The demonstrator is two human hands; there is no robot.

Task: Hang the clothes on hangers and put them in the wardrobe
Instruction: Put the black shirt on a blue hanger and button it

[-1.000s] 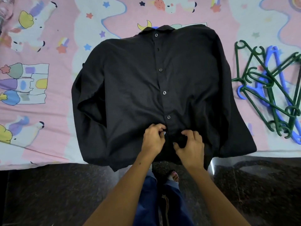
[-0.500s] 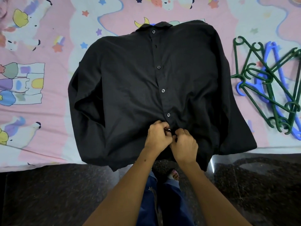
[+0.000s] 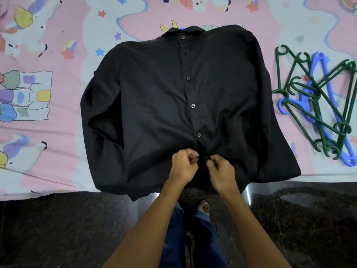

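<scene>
Shirt: black shirt [image 3: 164,113] spread flat on the bed [image 3: 58,132], collar far, hem over the near edge.
Left hand [image 3: 183,166]: grip pinched on the shirt's placket near the hem.
Right hand [image 3: 222,171]: grip pinched on the same placket, just beside.
Hangers: green and blue hangers [image 3: 316,105] piled right of the shirt.

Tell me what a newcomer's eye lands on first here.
A black shirt lies spread, front up, on the pink cartoon bedsheet, hem at the bed's edge. The left hand and right hand pinch its placket near the hem. Green and blue hangers lie tangled to its right.
</scene>
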